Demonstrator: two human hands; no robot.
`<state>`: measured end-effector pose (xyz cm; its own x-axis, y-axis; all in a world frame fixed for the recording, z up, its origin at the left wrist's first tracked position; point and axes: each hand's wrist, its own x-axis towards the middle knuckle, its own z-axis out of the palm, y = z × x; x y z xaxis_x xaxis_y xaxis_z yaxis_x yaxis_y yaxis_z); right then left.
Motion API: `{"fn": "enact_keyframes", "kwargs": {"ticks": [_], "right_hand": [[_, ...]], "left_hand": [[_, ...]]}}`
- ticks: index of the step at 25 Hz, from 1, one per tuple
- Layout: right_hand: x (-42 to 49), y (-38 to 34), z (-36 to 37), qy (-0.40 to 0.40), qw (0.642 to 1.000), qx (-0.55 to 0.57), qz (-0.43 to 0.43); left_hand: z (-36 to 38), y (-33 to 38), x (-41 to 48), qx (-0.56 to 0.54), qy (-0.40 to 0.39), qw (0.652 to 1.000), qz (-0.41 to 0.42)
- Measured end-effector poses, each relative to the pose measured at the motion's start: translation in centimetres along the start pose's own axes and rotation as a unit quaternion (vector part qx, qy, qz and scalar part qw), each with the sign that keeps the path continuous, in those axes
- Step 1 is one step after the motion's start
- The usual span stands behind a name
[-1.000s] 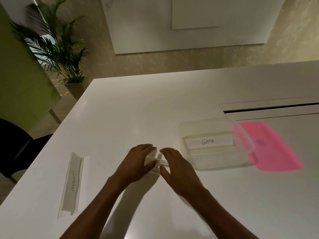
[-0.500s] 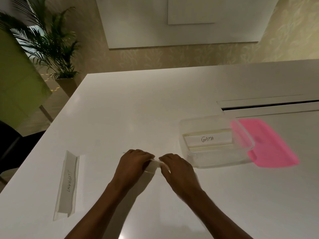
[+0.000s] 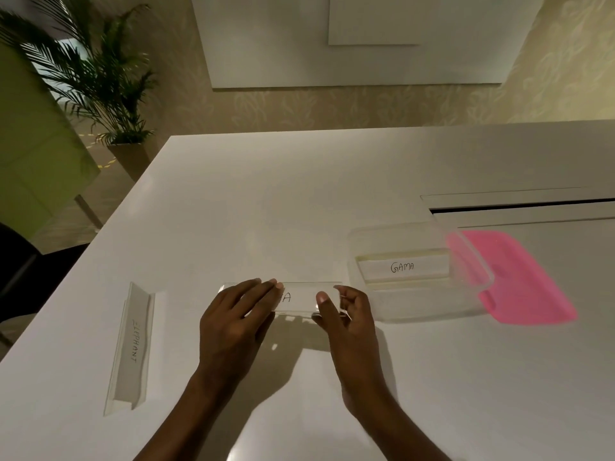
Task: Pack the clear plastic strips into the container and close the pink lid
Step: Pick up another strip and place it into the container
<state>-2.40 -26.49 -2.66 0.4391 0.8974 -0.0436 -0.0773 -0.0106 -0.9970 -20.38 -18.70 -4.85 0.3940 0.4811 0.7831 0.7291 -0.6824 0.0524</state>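
While both hands (image 3: 289, 314) grip a flat clear strip (image 3: 301, 299), glossy table (image 3: 266, 201).

"GAMA" on strip in container (image 3: 402, 267); "ELEPHANT", likely, on left strip (image 3: 133, 344).

Single head cam, looking forward and down across the white surface (image 3: 299, 201), close over both hands, wall beyond.

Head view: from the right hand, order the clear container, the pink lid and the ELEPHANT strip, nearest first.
1. Clear container: just beside the right hand, on its right.
2. Pink lid: behind the container, farther right.
3. ELEPHANT strip: far left, past the left hand.
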Motion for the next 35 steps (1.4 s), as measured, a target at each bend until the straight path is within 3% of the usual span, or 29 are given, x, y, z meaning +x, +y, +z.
{"fn": "enact_keyframes", "kwargs": {"ticks": [4,8,11,13,16,18,22,26,31,35], "right_hand": [[-0.2,-0.5,-0.5,0.026,0.998,0.010,-0.047],[0.7,-1.4,-2.9,0.029,0.997,0.013,-0.077],[1.2,-1.9,-5.0,0.011,0.993,-0.016,-0.116],[1.4,-1.8,-6.3,-0.006,0.991,-0.011,-0.131],[1.8,-1.6,-7.8,-0.025,0.989,0.028,-0.146],[2.1,-1.6,-8.5,-0.032,0.986,0.031,-0.160],[2.4,-2.1,-10.1,-0.056,0.983,0.027,-0.171],[3.9,-5.6,-13.5,-0.107,0.961,-0.062,-0.248],[6.2,-10.4,-17.9,-0.208,0.862,-0.355,-0.296],[8.2,-11.8,-19.1,-0.196,0.815,-0.434,-0.330]], "left_hand": [[-1.0,1.7,0.6,-0.034,-0.006,0.999,-0.018],[-3.3,2.6,2.1,-0.174,-0.108,0.972,-0.112],[-5.2,1.9,3.9,-0.266,-0.157,0.928,-0.210],[-6.0,0.9,5.3,-0.347,-0.223,0.878,-0.243],[-6.3,-0.1,6.7,-0.421,-0.360,0.801,-0.226],[-6.4,0.1,7.5,-0.419,-0.420,0.782,-0.189],[-5.8,1.2,8.5,-0.395,-0.441,0.795,-0.136],[-5.8,2.2,9.8,-0.340,-0.398,0.841,-0.137],[-4.9,4.6,12.6,-0.287,-0.348,0.883,-0.133],[-3.3,7.0,14.7,-0.278,-0.307,0.901,-0.127]]}}
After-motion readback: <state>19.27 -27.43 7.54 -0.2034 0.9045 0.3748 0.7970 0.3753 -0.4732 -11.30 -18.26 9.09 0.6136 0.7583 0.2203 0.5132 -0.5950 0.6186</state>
